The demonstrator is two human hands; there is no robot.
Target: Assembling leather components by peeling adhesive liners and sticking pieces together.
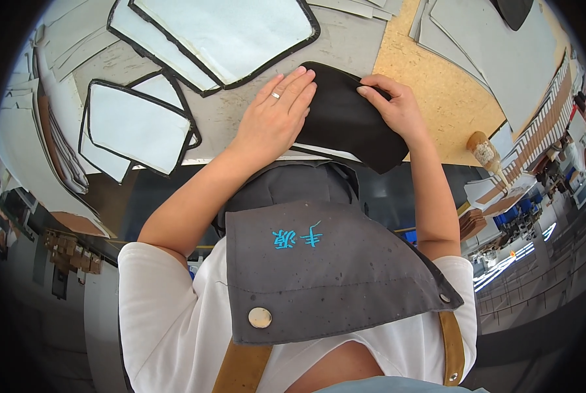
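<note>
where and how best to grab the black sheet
Probably pinch the black sheet by its lower right corner, coming from the near side: that corner juts past the table's front edge, while the left hand covers the upper left.

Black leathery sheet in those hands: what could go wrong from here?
The black leathery sheet seems to overhang the worktable at its lower corner, so it might snag. Should the flat left hand lift, the sheet could shift. The spouted bottle near the worktable's edge might get knocked by the right forearm.
</note>
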